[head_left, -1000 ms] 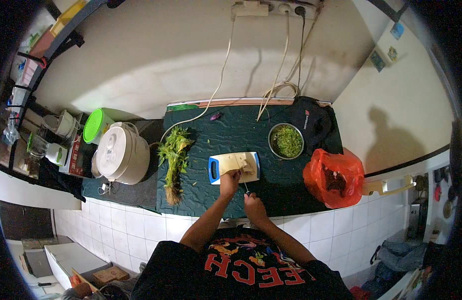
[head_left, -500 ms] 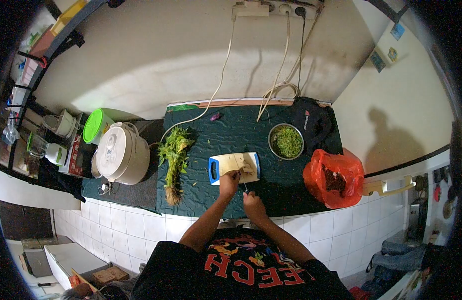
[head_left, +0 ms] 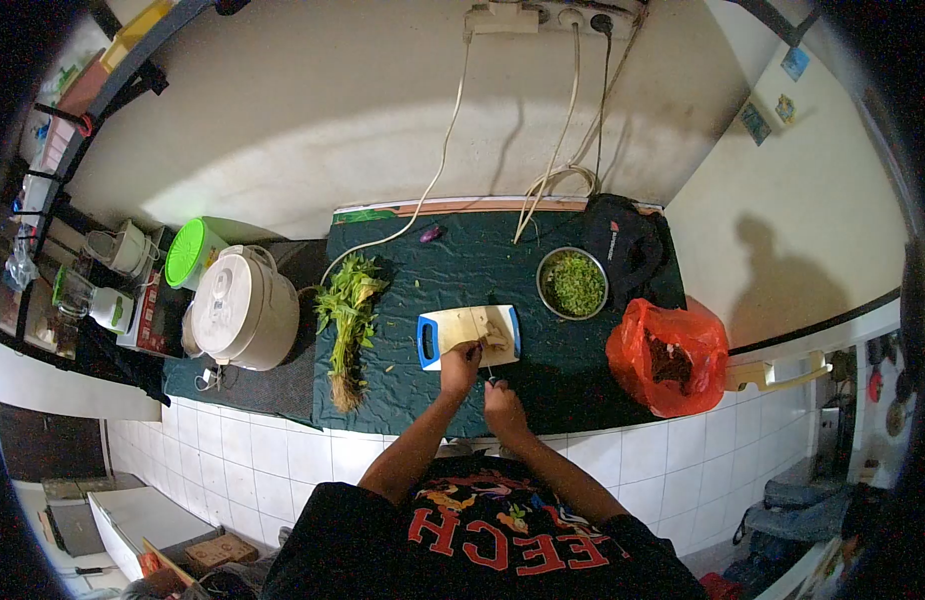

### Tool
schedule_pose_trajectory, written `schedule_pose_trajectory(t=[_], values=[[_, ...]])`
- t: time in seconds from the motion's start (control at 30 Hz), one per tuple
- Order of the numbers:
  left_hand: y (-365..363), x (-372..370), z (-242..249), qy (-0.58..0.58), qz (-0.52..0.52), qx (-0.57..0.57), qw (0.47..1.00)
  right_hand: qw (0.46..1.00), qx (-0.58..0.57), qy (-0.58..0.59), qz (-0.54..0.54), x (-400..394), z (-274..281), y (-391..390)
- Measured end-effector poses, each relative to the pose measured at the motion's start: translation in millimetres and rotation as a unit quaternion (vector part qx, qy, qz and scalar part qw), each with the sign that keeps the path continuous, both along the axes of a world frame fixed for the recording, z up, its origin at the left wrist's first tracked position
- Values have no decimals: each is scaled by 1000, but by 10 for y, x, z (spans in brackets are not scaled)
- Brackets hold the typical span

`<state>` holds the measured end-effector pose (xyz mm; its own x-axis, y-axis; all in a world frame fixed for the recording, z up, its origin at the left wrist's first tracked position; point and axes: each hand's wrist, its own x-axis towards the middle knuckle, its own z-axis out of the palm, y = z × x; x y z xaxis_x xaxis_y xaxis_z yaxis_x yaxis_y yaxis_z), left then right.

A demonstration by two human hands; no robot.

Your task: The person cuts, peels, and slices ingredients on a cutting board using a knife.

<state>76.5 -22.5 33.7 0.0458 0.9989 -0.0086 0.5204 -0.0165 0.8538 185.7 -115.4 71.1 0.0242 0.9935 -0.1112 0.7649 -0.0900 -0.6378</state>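
Observation:
A white cutting board (head_left: 453, 325) with blue ends lies on the dark green table cover. Pale cut pieces (head_left: 496, 336) rest on its right half. Over the board's lower edge, my left hand (head_left: 460, 368) is closed, its fingertips pressed on something small that I cannot make out. My right hand (head_left: 504, 408) is wrapped round the dark handle of a knife (head_left: 492, 380), just right of the left hand. The knife's blade points up toward the board and is partly hidden beside the left fingers.
Left of the board lies a bunch of leafy greens (head_left: 351, 325) with roots. A bowl of chopped greens (head_left: 574, 283) and a red plastic bag (head_left: 673, 355) are to the right. A small purple vegetable (head_left: 431, 233) lies behind. A rice cooker (head_left: 245, 305) stands far left.
My right hand has shifted very slightly left and down with the knife. The left hand stays at nearly the same place over the board.

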Motion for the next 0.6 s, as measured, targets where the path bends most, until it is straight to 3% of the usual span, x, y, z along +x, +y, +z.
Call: schedule_pose_trajectory(t=[0.33, 0.43, 0.5, 0.6], values=[[16, -8, -133, -23, -9, 31, 999, 999, -23, 0, -37, -55, -59, 34], [6, 14, -72, -34, 5, 25, 999, 998, -35, 2, -46, -62, -115, 48], [4, 19, -16, -46, 2, -41, 998, 997, -53, 7, -58, -65, -135, 53], [-4, 26, 23, -60, 4, -36, 998, 999, -10, -6, -41, -61, -160, 52]])
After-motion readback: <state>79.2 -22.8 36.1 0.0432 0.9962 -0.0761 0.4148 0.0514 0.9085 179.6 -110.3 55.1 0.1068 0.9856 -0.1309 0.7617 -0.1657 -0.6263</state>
